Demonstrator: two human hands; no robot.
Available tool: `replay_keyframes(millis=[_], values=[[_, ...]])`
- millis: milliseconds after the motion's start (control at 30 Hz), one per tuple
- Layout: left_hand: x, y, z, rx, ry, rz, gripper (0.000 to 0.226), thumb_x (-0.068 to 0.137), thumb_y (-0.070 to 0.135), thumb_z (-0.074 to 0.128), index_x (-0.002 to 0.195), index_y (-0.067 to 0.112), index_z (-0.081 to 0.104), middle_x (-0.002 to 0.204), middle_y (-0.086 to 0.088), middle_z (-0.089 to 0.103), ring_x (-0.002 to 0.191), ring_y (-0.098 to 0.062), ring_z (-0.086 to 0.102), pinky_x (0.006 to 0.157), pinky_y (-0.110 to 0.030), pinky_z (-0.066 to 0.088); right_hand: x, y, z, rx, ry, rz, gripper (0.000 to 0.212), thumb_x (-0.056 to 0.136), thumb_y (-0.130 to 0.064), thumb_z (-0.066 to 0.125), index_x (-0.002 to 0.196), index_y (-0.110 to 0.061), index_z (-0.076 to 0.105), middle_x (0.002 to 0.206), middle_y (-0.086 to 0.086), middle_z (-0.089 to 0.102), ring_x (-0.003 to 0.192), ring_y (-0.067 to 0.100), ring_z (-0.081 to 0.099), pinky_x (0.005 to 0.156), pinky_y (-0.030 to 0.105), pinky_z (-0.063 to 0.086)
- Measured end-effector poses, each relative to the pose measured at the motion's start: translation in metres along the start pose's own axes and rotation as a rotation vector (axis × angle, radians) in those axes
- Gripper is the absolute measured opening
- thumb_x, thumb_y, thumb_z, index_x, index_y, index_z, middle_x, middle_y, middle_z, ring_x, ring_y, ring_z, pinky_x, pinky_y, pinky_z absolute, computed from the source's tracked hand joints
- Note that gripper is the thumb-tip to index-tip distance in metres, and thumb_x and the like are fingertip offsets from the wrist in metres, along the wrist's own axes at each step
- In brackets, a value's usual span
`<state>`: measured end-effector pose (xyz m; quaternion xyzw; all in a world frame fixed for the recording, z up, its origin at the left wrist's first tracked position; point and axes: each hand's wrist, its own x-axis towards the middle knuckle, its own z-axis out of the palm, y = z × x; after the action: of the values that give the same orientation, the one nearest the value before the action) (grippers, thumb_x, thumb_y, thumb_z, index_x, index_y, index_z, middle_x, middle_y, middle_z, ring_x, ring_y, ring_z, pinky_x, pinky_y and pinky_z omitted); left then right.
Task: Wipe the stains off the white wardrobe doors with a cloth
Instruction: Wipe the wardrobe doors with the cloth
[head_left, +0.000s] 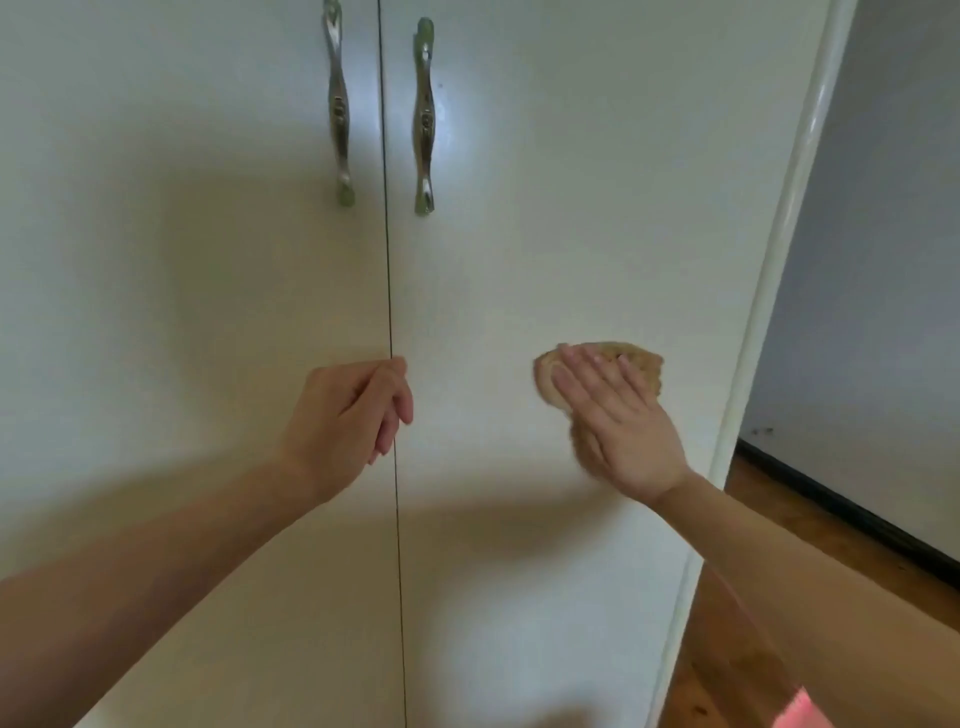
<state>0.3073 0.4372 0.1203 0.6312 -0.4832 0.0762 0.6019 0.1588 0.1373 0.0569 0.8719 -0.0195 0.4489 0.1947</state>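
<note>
Two white wardrobe doors fill the view: the left door (182, 260) and the right door (571, 234), split by a thin dark gap. My right hand (618, 421) lies flat with fingers spread, pressing a tan cloth (641, 366) against the right door at mid height. Most of the cloth is under the palm. My left hand (353, 415) hovers at the gap with its fingers loosely curled and nothing in it. A small dark speck shows on the right door beside its handle.
Two silver handles hang near the top, the left handle (337, 109) and the right handle (424, 119). The wardrobe's rounded white edge (779, 260) runs down the right. Beyond it are a grey wall (883, 260), a dark skirting board and wooden floor (779, 545).
</note>
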Motion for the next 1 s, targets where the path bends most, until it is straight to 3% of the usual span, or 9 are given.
replay_keyframes(millis=[67,133,200,267,433,567,700,900,1000], values=[[-0.001,-0.003,0.033,-0.040,-0.032,-0.022,0.049,0.102,0.009,0.043,0.056,0.000,0.058,0.042,-0.023,0.050,0.036,-0.016,0.042,0.074,-0.006,0.044,-0.041,0.043,-0.004,0.047,0.010,0.368,0.068,0.103,-0.016,0.036,0.165,-0.016,0.010,0.173,0.010,0.011,0.160,0.028,0.010,0.127,0.058,0.017],[-0.001,-0.009,0.062,-0.058,-0.066,-0.044,0.048,0.096,0.021,0.043,0.055,0.001,0.058,0.043,-0.017,0.052,0.038,-0.019,0.043,0.064,-0.013,0.044,-0.071,0.055,0.003,0.126,0.074,0.725,0.060,0.108,-0.024,0.025,0.165,-0.010,0.012,0.174,0.009,0.006,0.161,0.025,0.003,0.128,0.055,0.014],[-0.005,-0.014,0.077,-0.060,-0.088,-0.071,0.049,0.096,0.026,0.042,0.056,0.001,0.059,0.045,-0.014,0.054,0.038,-0.021,0.043,0.053,-0.021,0.041,-0.079,0.037,0.017,0.208,0.140,0.906,0.059,0.109,-0.025,0.023,0.164,-0.007,0.012,0.174,0.008,0.004,0.161,0.025,0.001,0.129,0.055,0.012],[-0.013,-0.019,0.078,-0.054,-0.091,-0.070,0.051,0.099,0.025,0.043,0.057,0.000,0.059,0.046,-0.017,0.054,0.038,-0.019,0.043,0.049,-0.021,0.039,-0.070,0.006,0.034,0.256,0.206,0.936,0.059,0.108,-0.017,0.027,0.164,-0.007,0.013,0.173,0.008,0.004,0.161,0.023,0.000,0.129,0.055,0.009],[-0.036,-0.038,0.026,0.020,-0.012,-0.096,0.048,0.098,0.028,0.042,0.061,0.003,0.061,0.043,-0.015,0.052,0.036,-0.021,0.043,0.042,-0.019,0.034,-0.028,-0.111,0.062,0.333,0.215,0.668,0.066,0.099,-0.009,0.032,0.163,-0.013,0.018,0.171,0.000,0.005,0.160,0.022,-0.003,0.129,0.051,-0.003],[-0.068,-0.062,-0.042,0.078,0.099,-0.171,0.050,0.099,0.033,0.041,0.060,0.010,0.062,0.044,-0.013,0.052,0.037,-0.025,0.043,0.041,-0.021,0.034,-0.004,-0.213,0.083,0.303,0.222,0.309,0.071,0.091,0.001,0.051,0.159,-0.013,0.034,0.170,0.002,0.019,0.160,0.028,0.015,0.128,0.054,0.007],[-0.110,-0.088,-0.115,0.146,0.231,-0.200,0.051,0.105,0.026,0.042,0.062,0.006,0.062,0.042,-0.011,0.051,0.037,-0.023,0.043,0.042,-0.021,0.035,0.026,-0.311,0.099,0.334,0.188,0.121,0.068,0.093,-0.002,0.044,0.159,-0.017,0.035,0.168,0.000,0.027,0.159,0.024,0.020,0.128,0.050,0.010],[-0.181,-0.127,-0.203,0.173,0.356,-0.247,0.050,0.103,0.021,0.042,0.059,0.006,0.060,0.040,-0.015,0.047,0.038,-0.028,0.041,0.043,-0.022,0.037,0.068,-0.470,0.120,0.309,0.003,-0.225,0.063,0.096,-0.011,0.038,0.158,-0.015,0.036,0.167,0.004,0.034,0.157,0.023,0.024,0.131,0.044,0.003],[-0.215,-0.140,-0.237,0.195,0.382,-0.295,0.051,0.105,0.022,0.043,0.059,0.007,0.061,0.041,-0.020,0.047,0.036,-0.028,0.041,0.041,-0.023,0.036,0.071,-0.527,0.130,0.200,-0.191,-0.504,0.063,0.096,-0.020,0.029,0.159,-0.018,0.034,0.169,0.001,0.029,0.158,0.022,0.020,0.130,0.043,0.000]])
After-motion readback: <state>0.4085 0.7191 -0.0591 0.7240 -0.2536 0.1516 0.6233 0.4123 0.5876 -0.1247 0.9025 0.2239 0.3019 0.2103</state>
